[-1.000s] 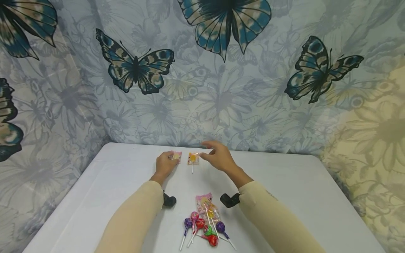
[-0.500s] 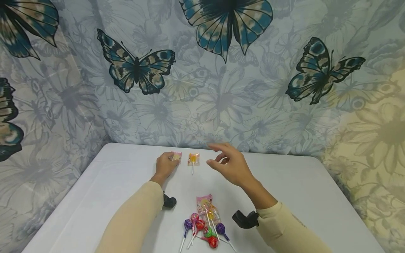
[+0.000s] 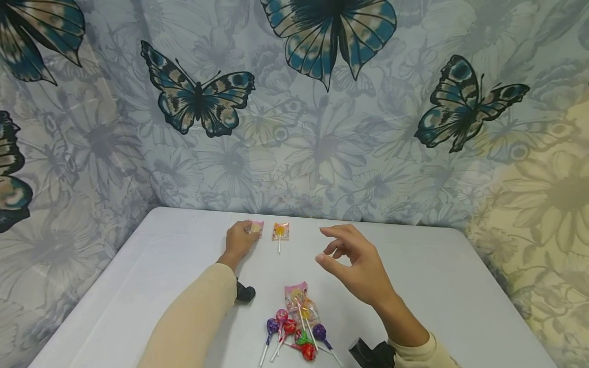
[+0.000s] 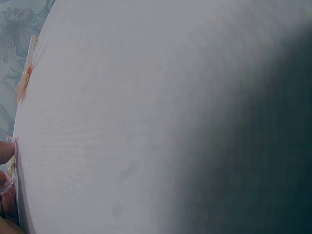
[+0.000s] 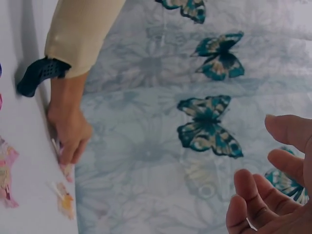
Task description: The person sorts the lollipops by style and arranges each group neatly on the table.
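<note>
At the far side of the white table, my left hand (image 3: 239, 241) pinches a lollipop in a pink clear wrapper (image 3: 257, 228); its stick is mostly hidden under the hand. The left wrist view catches only the fingers (image 4: 7, 152) and a bit of that wrapper at its left edge. Just right of it lies a flat lollipop in an orange wrapper (image 3: 280, 232), stick toward me. My right hand (image 3: 361, 263) is raised over the table, right of the orange lollipop, fingers loosely bent and holding nothing. In the right wrist view its fingers (image 5: 246, 190) are spread apart.
A pile of lollipops lies nearer me: a pink-wrapped flat one (image 3: 295, 294), an orange one (image 3: 307, 311), purple ball lollipops (image 3: 319, 332), red ones (image 3: 307, 351) and a green one (image 3: 301, 337). Butterfly-patterned cloth (image 3: 313, 153) hangs behind the table (image 3: 184, 240).
My right hand has drawn away from the orange lollipop, back toward me and to the right. The left hand stays on the pink lollipop.
</note>
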`<action>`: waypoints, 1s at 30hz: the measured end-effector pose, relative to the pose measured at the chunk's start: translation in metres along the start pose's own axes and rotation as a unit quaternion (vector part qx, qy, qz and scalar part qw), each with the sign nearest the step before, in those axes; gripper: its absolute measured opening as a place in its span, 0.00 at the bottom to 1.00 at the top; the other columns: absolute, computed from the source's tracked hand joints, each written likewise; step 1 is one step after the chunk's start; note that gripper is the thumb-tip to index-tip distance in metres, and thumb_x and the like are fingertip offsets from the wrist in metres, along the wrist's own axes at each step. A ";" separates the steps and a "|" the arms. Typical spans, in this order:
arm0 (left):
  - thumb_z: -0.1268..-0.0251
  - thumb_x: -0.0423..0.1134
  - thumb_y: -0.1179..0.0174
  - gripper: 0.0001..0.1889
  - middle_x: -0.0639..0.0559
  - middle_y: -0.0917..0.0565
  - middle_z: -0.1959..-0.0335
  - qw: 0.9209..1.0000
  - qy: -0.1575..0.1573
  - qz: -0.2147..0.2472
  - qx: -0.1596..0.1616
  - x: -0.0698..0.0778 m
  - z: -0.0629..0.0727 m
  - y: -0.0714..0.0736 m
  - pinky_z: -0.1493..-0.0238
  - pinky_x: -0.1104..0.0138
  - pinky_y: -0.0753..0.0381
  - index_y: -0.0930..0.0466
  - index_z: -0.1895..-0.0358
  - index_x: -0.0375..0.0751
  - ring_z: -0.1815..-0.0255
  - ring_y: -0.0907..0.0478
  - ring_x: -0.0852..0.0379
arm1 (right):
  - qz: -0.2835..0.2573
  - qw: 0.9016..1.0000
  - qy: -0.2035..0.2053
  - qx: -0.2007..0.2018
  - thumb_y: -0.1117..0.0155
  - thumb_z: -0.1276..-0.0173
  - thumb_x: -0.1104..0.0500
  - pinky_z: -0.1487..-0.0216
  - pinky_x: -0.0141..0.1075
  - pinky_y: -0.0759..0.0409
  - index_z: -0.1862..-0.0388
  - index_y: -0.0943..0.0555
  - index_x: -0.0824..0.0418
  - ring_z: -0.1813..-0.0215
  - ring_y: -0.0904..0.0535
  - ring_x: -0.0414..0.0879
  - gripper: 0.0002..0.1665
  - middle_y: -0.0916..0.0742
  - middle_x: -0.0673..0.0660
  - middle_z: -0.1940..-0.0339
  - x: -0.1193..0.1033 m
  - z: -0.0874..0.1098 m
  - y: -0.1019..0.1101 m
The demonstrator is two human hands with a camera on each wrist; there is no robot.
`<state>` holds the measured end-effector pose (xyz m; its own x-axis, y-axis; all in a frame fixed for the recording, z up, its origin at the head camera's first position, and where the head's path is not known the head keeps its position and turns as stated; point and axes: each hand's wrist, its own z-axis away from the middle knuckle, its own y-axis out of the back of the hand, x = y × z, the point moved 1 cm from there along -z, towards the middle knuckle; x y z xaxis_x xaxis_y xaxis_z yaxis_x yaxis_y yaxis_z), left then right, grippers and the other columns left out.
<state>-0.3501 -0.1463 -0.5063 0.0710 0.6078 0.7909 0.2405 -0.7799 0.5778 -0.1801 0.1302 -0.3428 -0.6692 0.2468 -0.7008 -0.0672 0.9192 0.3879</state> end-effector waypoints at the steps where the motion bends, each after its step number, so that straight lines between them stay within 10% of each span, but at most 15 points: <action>1: 0.46 0.35 0.31 0.25 0.37 0.22 0.43 1.000 0.002 0.000 -0.001 0.000 0.000 0.000 0.36 0.55 0.35 0.23 0.44 0.27 0.38 0.30 0.41 | -0.002 1.000 -0.001 0.000 0.29 0.43 0.72 0.60 0.37 0.21 0.40 0.22 0.62 0.60 0.21 0.47 0.31 0.21 0.54 0.49 -0.001 0.002 0.000; 30: 0.44 0.35 0.31 0.26 0.37 0.23 0.42 1.000 0.020 0.003 -0.013 0.003 0.002 0.003 0.36 0.54 0.36 0.23 0.43 0.29 0.37 0.31 0.41 | 0.009 0.998 -0.055 0.016 0.27 0.41 0.62 0.63 0.41 0.22 0.44 0.19 0.54 0.60 0.22 0.49 0.25 0.21 0.51 0.51 0.062 0.056 -0.048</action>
<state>-0.3475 -0.1464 -0.5026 0.0337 0.5978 0.8009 0.2140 -0.7871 0.5785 -0.1765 0.1186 -0.4381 -0.5845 0.2934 -0.7565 -0.0313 0.9235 0.3824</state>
